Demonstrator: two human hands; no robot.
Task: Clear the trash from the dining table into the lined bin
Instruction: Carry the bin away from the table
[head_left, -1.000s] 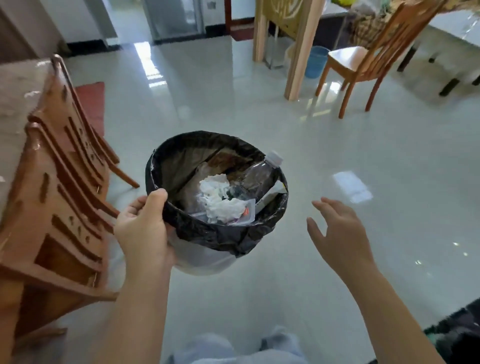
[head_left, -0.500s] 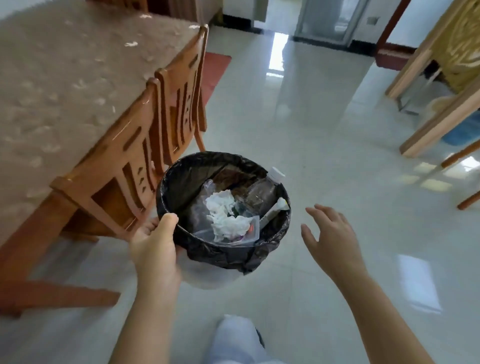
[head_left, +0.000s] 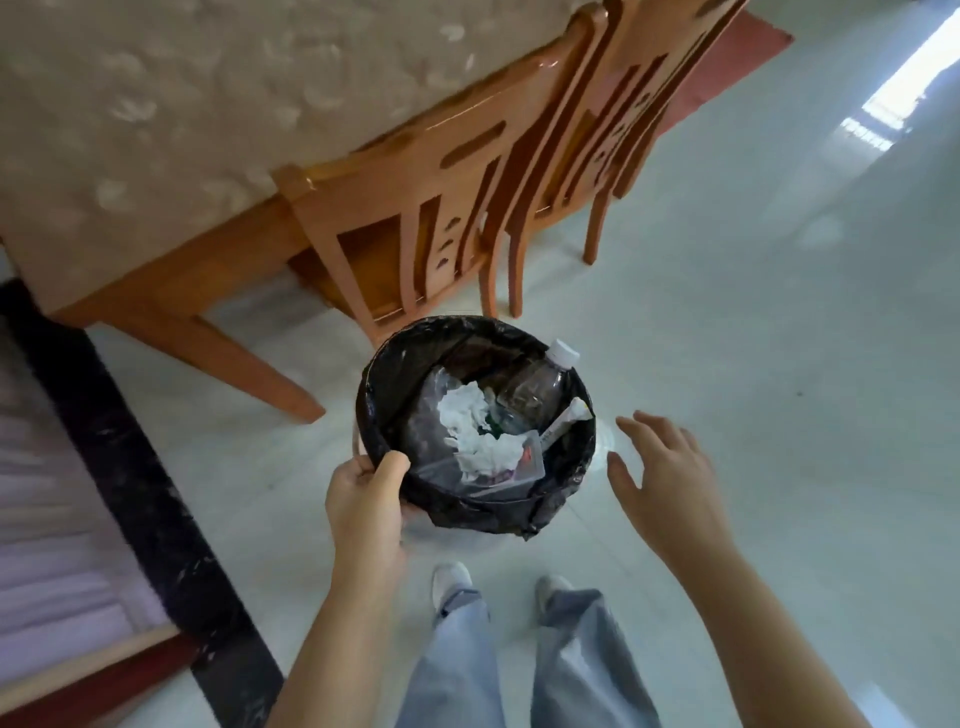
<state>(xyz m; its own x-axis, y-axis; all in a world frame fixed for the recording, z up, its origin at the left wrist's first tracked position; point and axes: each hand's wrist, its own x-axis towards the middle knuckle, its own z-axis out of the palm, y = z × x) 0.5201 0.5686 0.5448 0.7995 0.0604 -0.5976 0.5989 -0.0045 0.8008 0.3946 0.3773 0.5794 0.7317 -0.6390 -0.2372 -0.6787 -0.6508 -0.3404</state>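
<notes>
My left hand (head_left: 366, 499) grips the near-left rim of a small bin with a black liner (head_left: 382, 374), held low over the floor in front of my feet. Inside lie crumpled white tissue (head_left: 470, 423), a clear plastic bottle with a white cap (head_left: 540, 384), a clear plastic bag and a small wrapper. My right hand (head_left: 665, 478) hovers just right of the bin with fingers spread, touching nothing. The dining table (head_left: 182, 104), covered in a beige patterned cloth, fills the upper left.
Two wooden chairs (head_left: 467, 208) are pushed against the table's edge just beyond the bin. A dark-edged surface (head_left: 130, 457) runs along the left. Pale glossy tile floor (head_left: 779, 338) spreads to the right. My legs and shoes show at the bottom.
The view has swung left and down toward the table and chairs. The bin, still in my left hand, has come lower toward the floor; my right hand stays spread beside it.
</notes>
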